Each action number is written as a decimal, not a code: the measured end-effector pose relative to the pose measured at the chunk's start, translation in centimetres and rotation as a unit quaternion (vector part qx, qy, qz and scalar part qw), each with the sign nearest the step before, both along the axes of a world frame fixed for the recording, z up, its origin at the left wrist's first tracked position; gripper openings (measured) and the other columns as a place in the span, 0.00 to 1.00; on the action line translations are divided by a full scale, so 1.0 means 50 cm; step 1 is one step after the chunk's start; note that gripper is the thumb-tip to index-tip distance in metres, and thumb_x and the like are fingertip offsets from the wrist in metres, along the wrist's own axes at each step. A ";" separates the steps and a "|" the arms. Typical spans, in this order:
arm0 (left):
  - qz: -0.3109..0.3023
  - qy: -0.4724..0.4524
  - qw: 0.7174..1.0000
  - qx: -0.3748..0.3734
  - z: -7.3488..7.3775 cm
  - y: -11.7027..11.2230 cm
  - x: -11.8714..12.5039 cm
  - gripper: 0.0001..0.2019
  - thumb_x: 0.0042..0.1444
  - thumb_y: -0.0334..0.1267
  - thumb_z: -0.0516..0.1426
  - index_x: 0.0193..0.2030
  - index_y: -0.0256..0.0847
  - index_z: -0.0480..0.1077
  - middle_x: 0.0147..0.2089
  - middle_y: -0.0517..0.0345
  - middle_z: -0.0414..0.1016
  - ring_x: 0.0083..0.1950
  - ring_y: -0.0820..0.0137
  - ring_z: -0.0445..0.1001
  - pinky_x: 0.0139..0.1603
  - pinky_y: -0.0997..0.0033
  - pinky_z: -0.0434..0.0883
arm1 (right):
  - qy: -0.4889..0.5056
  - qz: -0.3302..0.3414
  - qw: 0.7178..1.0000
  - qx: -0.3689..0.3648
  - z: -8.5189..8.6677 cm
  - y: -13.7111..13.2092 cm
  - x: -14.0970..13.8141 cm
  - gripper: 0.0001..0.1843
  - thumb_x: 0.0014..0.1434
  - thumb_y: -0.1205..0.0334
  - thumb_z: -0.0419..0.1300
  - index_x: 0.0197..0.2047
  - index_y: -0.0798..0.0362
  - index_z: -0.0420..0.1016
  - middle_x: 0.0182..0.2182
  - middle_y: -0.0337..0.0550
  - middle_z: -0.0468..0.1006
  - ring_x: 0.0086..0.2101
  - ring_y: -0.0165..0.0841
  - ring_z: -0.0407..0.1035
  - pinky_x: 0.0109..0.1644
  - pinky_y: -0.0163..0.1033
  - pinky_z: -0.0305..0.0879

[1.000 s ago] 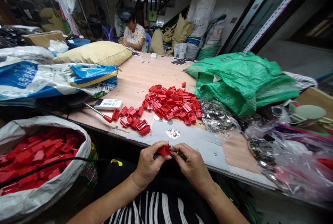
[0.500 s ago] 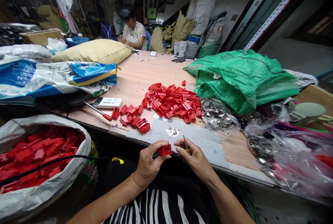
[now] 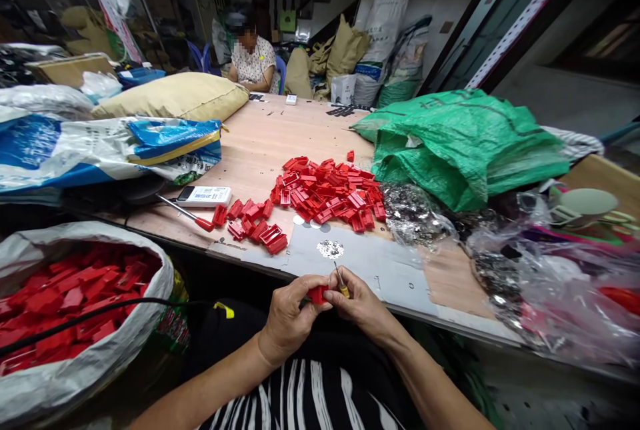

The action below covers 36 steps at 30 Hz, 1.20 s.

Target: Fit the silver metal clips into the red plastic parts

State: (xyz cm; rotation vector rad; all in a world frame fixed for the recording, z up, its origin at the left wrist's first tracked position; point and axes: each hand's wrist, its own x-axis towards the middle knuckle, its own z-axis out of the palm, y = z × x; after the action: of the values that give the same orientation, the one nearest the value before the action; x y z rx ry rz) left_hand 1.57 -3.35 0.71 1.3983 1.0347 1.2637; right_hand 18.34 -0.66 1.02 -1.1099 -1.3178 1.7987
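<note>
Close to the table's front edge, my left hand (image 3: 293, 313) is closed around a small red plastic housing (image 3: 318, 294). My right hand (image 3: 357, 297) grips a thin-shafted tool with a yellow handle (image 3: 345, 291), its metal shaft pointing up. The right thumb and fingertips touch the housing's right side; whether they also pinch a small part there is hidden. Just beyond both hands, a little heap of shiny metal pieces (image 3: 331, 249) lies on a grey sheet (image 3: 373, 263). Behind that spreads a large pile of red housings (image 3: 327, 193), with a smaller group (image 3: 256, 223) to its left.
An open sack (image 3: 165, 270) of red housings stands at the left. A red-handled screwdriver (image 3: 203, 223) lies near a white box (image 3: 205, 196). A green sack (image 3: 460, 143) and a clear bag of metal parts (image 3: 417, 213) sit right. A person (image 3: 253, 63) sits across the table.
My right hand has moved left to meet the red housing, and its fingertips now touch it. The tool in it came along. The camera view has shifted slightly.
</note>
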 end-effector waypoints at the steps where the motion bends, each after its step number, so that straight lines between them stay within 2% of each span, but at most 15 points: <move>1: 0.000 0.005 1.000 0.005 -0.003 0.000 0.000 0.13 0.50 0.34 0.63 0.44 0.46 0.77 0.44 0.54 0.80 0.45 0.61 0.77 0.51 0.65 0.71 | 0.005 0.003 1.000 -0.008 -0.001 -0.002 0.002 0.20 0.53 0.50 0.64 0.32 0.50 0.57 0.21 0.27 0.56 0.19 0.21 0.45 0.21 0.30 0.40; 7: -0.026 0.014 0.998 0.049 -0.023 -0.003 0.002 0.14 0.52 0.34 0.63 0.47 0.43 0.73 0.45 0.55 0.80 0.44 0.65 0.78 0.47 0.68 0.73 | 0.033 0.032 0.997 -0.053 -0.008 -0.018 0.017 0.19 0.54 0.49 0.64 0.37 0.49 0.59 0.22 0.27 0.57 0.20 0.22 0.48 0.22 0.30 0.41; 13: -0.055 -0.024 0.998 0.027 -0.025 -0.003 0.000 0.14 0.52 0.34 0.63 0.46 0.42 0.73 0.45 0.54 0.79 0.46 0.65 0.78 0.50 0.68 0.72 | 0.107 0.001 0.989 -0.101 -0.016 -0.031 0.016 0.20 0.51 0.54 0.67 0.36 0.51 0.61 0.23 0.29 0.58 0.21 0.21 0.48 0.22 0.30 0.39; 17: -0.110 -0.098 0.989 -0.004 -0.025 0.006 -0.008 0.15 0.49 0.34 0.65 0.45 0.40 0.74 0.46 0.51 0.79 0.47 0.62 0.77 0.51 0.65 0.72 | 0.156 -0.023 0.973 -0.170 -0.026 -0.045 0.006 0.21 0.47 0.56 0.69 0.37 0.52 0.63 0.20 0.27 0.55 0.19 0.19 0.41 0.21 0.29 0.36; 20: -0.113 -0.152 0.981 -0.042 -0.032 0.013 -0.011 0.15 0.47 0.33 0.66 0.43 0.38 0.74 0.44 0.51 0.80 0.45 0.63 0.77 0.49 0.66 0.72 | 0.156 -0.026 0.972 -0.174 -0.029 -0.044 0.001 0.21 0.46 0.54 0.69 0.37 0.52 0.63 0.19 0.26 0.54 0.18 0.19 0.39 0.20 0.29 0.35; 23: -0.056 -0.192 0.976 -0.084 -0.042 0.021 -0.008 0.15 0.46 0.33 0.66 0.42 0.39 0.73 0.41 0.55 0.80 0.42 0.67 0.77 0.46 0.70 0.72 | 0.079 0.005 0.991 -0.109 -0.021 -0.012 0.007 0.22 0.49 0.49 0.66 0.41 0.50 0.64 0.19 0.28 0.60 0.17 0.20 0.45 0.20 0.28 0.38; 25: -0.003 -0.212 0.972 -0.103 -0.046 0.027 -0.007 0.15 0.46 0.33 0.66 0.42 0.40 0.72 0.42 0.56 0.79 0.41 0.69 0.77 0.45 0.72 0.72 | -0.034 -0.021 0.999 -0.007 -0.013 0.027 0.017 0.21 0.51 0.48 0.64 0.44 0.50 0.66 0.27 0.35 0.70 0.19 0.23 0.55 0.21 0.29 0.47; 26: 0.019 -0.219 0.969 -0.109 -0.047 0.030 -0.007 0.15 0.46 0.33 0.66 0.42 0.40 0.72 0.43 0.56 0.79 0.42 0.70 0.77 0.45 0.72 0.72 | -0.105 -0.058 0.991 0.060 -0.010 0.049 0.023 0.19 0.52 0.48 0.63 0.42 0.51 0.68 0.32 0.39 0.73 0.23 0.25 0.60 0.25 0.31 0.54; 28: 0.048 -0.227 0.966 -0.117 -0.047 0.037 -0.008 0.15 0.46 0.34 0.66 0.42 0.40 0.72 0.44 0.56 0.78 0.41 0.71 0.76 0.45 0.73 0.72 | -0.234 -0.107 0.950 0.179 -0.007 0.090 0.035 0.13 0.54 0.52 0.60 0.38 0.52 0.72 0.36 0.43 0.76 0.33 0.33 0.68 0.36 0.37 0.63; 30: 0.059 -0.233 0.963 -0.123 -0.045 0.042 -0.011 0.15 0.45 0.34 0.66 0.41 0.40 0.72 0.44 0.56 0.78 0.40 0.71 0.76 0.44 0.74 0.73 | -0.335 -0.101 0.903 0.250 -0.009 0.121 0.042 0.09 0.56 0.56 0.57 0.37 0.51 0.74 0.36 0.43 0.78 0.38 0.36 0.70 0.43 0.40 0.63; 33: 0.058 -0.233 0.962 -0.131 -0.044 0.046 -0.015 0.15 0.44 0.34 0.66 0.41 0.39 0.72 0.43 0.56 0.78 0.40 0.71 0.76 0.43 0.74 0.73 | -0.436 -0.045 0.844 0.310 -0.016 0.142 0.040 0.09 0.58 0.61 0.54 0.37 0.50 0.74 0.37 0.43 0.78 0.38 0.36 0.71 0.43 0.39 0.63; 36: 0.061 -0.227 0.962 -0.136 -0.048 0.047 -0.016 0.15 0.44 0.34 0.66 0.41 0.39 0.72 0.43 0.56 0.78 0.40 0.71 0.76 0.43 0.74 0.73 | -0.471 -0.012 0.819 0.327 -0.021 0.146 0.030 0.09 0.59 0.63 0.53 0.39 0.49 0.74 0.39 0.43 0.77 0.39 0.36 0.70 0.43 0.39 0.62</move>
State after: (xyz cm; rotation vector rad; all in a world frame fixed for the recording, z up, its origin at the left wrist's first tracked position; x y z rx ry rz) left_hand 0.78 -1.01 -1.68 0.7949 0.9382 1.3880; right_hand 19.83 6.65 -0.02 -1.6184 -2.2130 0.5500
